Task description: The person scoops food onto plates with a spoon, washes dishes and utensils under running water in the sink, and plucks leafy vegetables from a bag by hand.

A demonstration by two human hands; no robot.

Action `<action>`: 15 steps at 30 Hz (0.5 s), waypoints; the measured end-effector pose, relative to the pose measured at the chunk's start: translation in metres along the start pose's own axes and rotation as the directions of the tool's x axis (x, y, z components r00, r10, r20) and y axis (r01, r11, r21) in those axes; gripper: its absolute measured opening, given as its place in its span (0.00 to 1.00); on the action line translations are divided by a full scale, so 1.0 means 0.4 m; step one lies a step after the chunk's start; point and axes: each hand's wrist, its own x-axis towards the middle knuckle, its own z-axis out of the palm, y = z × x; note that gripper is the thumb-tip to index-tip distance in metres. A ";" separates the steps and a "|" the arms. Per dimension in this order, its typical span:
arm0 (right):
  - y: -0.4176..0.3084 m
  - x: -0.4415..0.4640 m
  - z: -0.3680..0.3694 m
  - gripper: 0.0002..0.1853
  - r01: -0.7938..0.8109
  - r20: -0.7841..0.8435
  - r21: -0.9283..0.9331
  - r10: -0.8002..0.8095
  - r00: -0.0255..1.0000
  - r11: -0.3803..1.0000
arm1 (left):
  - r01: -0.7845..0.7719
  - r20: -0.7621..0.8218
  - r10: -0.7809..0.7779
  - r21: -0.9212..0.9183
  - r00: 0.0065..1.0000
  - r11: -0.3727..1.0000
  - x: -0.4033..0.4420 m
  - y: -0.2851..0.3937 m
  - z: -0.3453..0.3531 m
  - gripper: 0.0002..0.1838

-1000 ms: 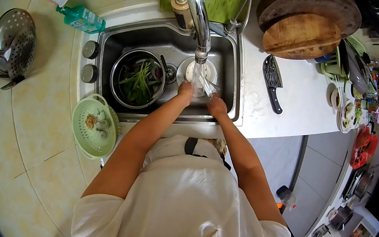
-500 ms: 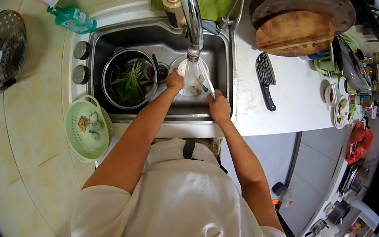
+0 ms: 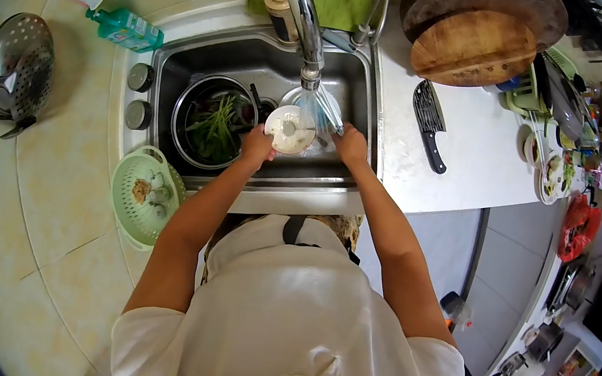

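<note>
left hand (image 3: 255, 143) drawn back from the faucet (image 3: 306, 12) toward the body, small bowl (image 3: 298, 141) brought leftward and nearer the body from beneath the faucet

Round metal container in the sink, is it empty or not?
Not empty: leafy greens lie inside the metal container. How deep they go, I cannot tell.

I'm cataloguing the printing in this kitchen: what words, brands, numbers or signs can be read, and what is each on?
No text can be read for certain.
Green bottle: label too blurred to read.
Container by the tap: label too small.
Wooden board: dark marks near its lower edge; cannot tell if they are writing.
White dish in the left hand: no readable words.
</note>
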 end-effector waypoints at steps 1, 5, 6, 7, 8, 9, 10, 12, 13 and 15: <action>-0.008 0.013 0.008 0.15 -0.001 0.016 -0.004 0.001 1.000 1.000 | 0.007 0.024 -0.006 -0.034 1.000 0.999 -0.006 -0.010 -0.008 0.18; -0.032 0.057 0.047 0.18 -0.034 0.037 -0.063 0.037 0.999 0.997 | 0.030 0.027 -0.029 -0.030 0.999 0.999 -0.036 -0.028 -0.020 0.19; -0.033 0.073 0.061 0.20 -0.063 0.058 -0.091 0.068 0.996 0.994 | 0.032 0.027 -0.031 -0.022 0.999 0.999 -0.036 -0.038 -0.021 0.20; -0.033 0.083 0.077 0.20 -0.069 0.037 -0.091 0.073 0.997 0.993 | 0.033 0.027 -0.033 -0.014 0.999 0.999 -0.036 -0.047 -0.023 0.20; -0.032 0.092 0.092 0.20 -0.075 0.015 -0.092 0.077 0.997 0.993 | 0.037 0.032 -0.036 -0.035 0.999 0.999 -0.036 -0.057 -0.024 0.20; -0.036 0.101 0.100 0.21 -0.081 -0.007 -0.092 0.081 0.997 0.992 | 0.048 0.020 -0.047 -0.050 0.999 0.998 -0.047 -0.054 -0.028 0.18; -0.039 0.109 0.107 0.22 -0.116 -0.013 -0.099 0.115 0.993 0.988 | 0.057 0.008 -0.057 -0.064 0.998 0.996 -0.059 -0.050 -0.030 0.16; -0.046 0.125 0.121 0.25 -0.183 -0.028 -0.112 0.181 0.983 0.977 | 0.088 -0.011 -0.089 -0.064 0.996 0.994 -0.072 -0.033 -0.038 0.16; -0.048 0.134 0.125 0.26 -0.225 -0.033 -0.100 0.222 0.974 0.969 | 0.073 -0.017 -0.074 -0.052 0.997 0.996 -0.073 -0.036 -0.040 0.16; -0.052 0.150 0.125 0.28 -0.306 -0.044 -0.073 0.304 0.952 0.949 | 0.042 -0.031 -0.043 -0.027 0.999 0.999 -0.076 -0.040 -0.046 0.16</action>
